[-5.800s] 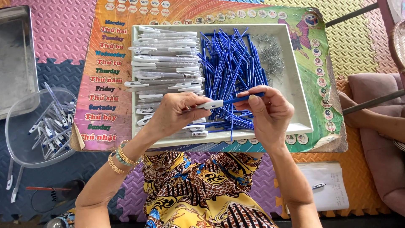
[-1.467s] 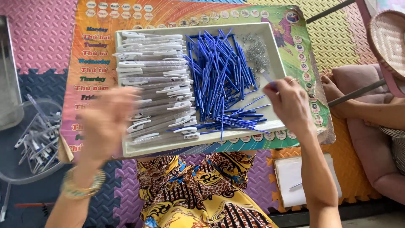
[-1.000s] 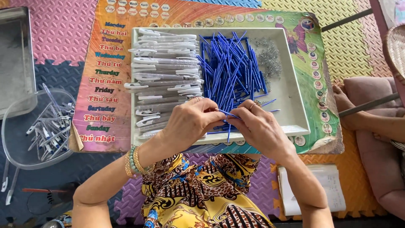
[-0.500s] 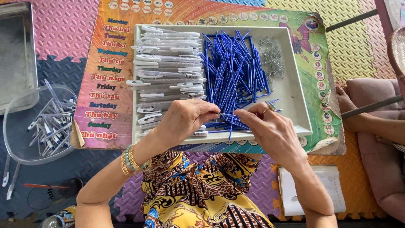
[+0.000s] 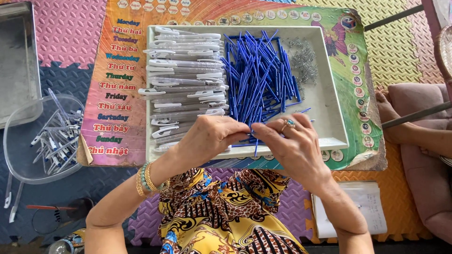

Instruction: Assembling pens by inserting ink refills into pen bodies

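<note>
My left hand (image 5: 212,137) and my right hand (image 5: 293,146) meet fingertip to fingertip over the front edge of a white tray (image 5: 340,113). Both pinch a thin blue refill (image 5: 252,133) between them. Whether my left fingers hold another small part is hidden. In the tray lie a pile of blue refills (image 5: 256,77) in the middle, a stack of pale grey pen barrels (image 5: 183,77) on the left and small metal springs (image 5: 302,59) on the right. My right hand wears a ring, my left wrist bracelets.
A clear plastic tub (image 5: 19,141) with several assembled pens sits at the left, a metal tray (image 5: 16,56) behind it. The white tray rests on a colourful printed board (image 5: 120,94) over foam mats. Another person's leg (image 5: 400,127) and a paper pad (image 5: 372,207) are at the right.
My hands were apart, the left one swinging in from the tub side. They came together over the tray's front edge, and the gap between their fingertips has closed on the refill.
</note>
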